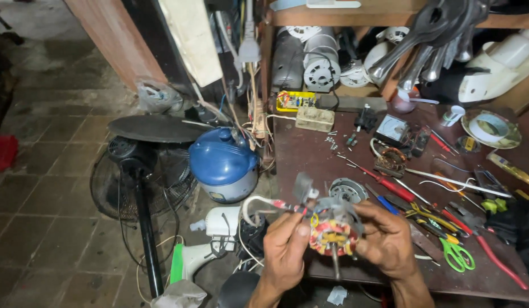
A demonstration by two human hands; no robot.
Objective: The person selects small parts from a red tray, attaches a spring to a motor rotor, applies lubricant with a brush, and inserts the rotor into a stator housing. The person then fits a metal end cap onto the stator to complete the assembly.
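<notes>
Both hands hold up a small fan motor [333,234] over the front left edge of the workbench [310,154]. The motor has red and yellow windings, a metal frame and a shaft pointing down. My left hand [284,248] grips its left side, where a white cable with red ends [264,204] loops away. My right hand [387,239] cups its right side, fingers curled around the frame. A round metal motor cover [345,189] lies on the bench just behind the motor.
Screwdrivers [390,185], pliers and green-handled scissors [457,255] lie right of my hands. A coil [391,159], meter and tape roll [491,128] sit farther back. On the floor left stand a blue rice cooker [223,165], a black pedestal fan [144,171] and white fan parts [210,242].
</notes>
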